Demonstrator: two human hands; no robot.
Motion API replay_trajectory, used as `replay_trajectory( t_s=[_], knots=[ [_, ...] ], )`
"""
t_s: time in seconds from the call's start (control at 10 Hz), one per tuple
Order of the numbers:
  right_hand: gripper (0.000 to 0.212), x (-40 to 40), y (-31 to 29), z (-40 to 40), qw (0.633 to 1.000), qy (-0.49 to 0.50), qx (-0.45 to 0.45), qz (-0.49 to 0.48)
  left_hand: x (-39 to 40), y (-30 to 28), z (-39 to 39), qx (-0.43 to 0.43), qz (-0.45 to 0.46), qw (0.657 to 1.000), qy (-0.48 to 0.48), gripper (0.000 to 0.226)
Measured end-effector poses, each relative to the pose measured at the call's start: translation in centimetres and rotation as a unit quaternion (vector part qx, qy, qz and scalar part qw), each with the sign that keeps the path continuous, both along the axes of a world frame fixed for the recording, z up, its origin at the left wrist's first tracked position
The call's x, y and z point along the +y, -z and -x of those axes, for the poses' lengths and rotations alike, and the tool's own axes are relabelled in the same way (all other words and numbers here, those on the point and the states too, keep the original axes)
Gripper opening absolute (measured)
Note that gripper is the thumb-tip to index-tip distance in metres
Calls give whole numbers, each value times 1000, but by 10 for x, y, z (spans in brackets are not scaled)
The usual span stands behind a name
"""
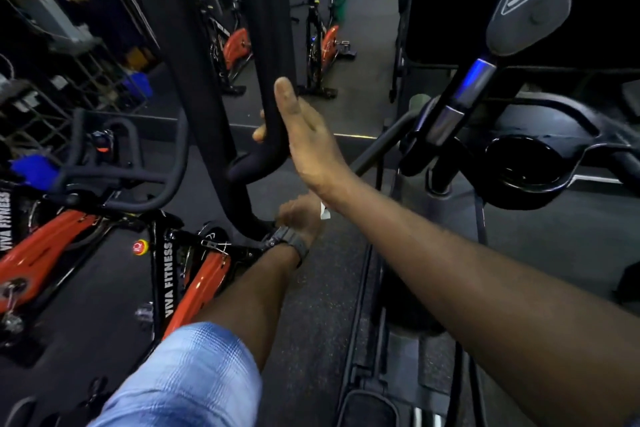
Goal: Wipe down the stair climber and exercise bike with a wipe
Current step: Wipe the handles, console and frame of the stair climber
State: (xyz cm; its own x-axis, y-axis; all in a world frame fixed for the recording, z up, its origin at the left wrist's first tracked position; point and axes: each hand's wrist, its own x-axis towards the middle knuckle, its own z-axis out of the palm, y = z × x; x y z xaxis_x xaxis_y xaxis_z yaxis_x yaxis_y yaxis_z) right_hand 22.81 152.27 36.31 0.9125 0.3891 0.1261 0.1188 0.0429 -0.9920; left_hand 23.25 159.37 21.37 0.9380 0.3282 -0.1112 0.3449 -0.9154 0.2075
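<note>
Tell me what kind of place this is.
Most likely a gym. Orange spin bikes marked VIVA FITNESS stand at left, more bikes line the back, and a cardio machine's black handrail runs up the middle, gripped by the right hand. The left hand holds a white wipe lower down.

Dark speckled rubber gym floor [311, 340] carries everything here. On it to the left stand two orange and black spin bikes lettered VIVA FITNESS, the nearer one [194, 284] just beside the farther one [45, 246]. Further back, another orange and black bike [320, 45] stands on its black foot bars. To the right sits the black base of the stair climber [398, 374], running along the floor's edge strip.
</note>
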Motion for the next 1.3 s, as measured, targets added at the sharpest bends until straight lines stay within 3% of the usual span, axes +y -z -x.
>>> replay_trajectory(
  t_s=[0.1,0.2,0.3,0.4,0.5,0.6,0.7,0.8,0.9,1.0,1.1,1.2,1.3],
  knots=[
    [52,7,11,6,999,31,13,-25,3,-6,11,33,-41,997,54,20],
    [61,8,9,6,998,36,26,-37,30,-2,26,21,-108,977,181,32],
    [62,8,-1,5,996,32,43,-74,69,8,34,28,-209,948,238,18],
    [64,9,-16,5,988,36,60,-135,83,-21,55,-22,-409,832,375,7],
    [62,10,-27,8,987,49,67,-140,107,-37,71,-149,-429,760,465,9],
    [61,12,-28,11,989,58,71,-118,132,-40,78,-243,-406,737,483,30],
    [63,10,-26,10,990,51,70,-113,140,-26,84,-298,-377,769,421,48],
    [60,7,-22,8,990,34,68,-117,136,10,95,-337,-282,849,294,69],
    [59,9,-20,8,989,39,69,-123,89,34,98,-360,-67,919,144,82],
    [65,9,-25,6,988,36,81,-125,40,3,86,-421,192,887,-7,81],
    [68,7,-39,1,987,21,79,-141,36,-51,66,-495,276,818,-101,71],
    [66,8,-43,-2,989,26,55,-137,43,-80,53,-541,233,804,-85,62],
    [55,10,-20,1,994,44,14,-98,42,-64,51,-543,201,813,-67,60]
  ],
)
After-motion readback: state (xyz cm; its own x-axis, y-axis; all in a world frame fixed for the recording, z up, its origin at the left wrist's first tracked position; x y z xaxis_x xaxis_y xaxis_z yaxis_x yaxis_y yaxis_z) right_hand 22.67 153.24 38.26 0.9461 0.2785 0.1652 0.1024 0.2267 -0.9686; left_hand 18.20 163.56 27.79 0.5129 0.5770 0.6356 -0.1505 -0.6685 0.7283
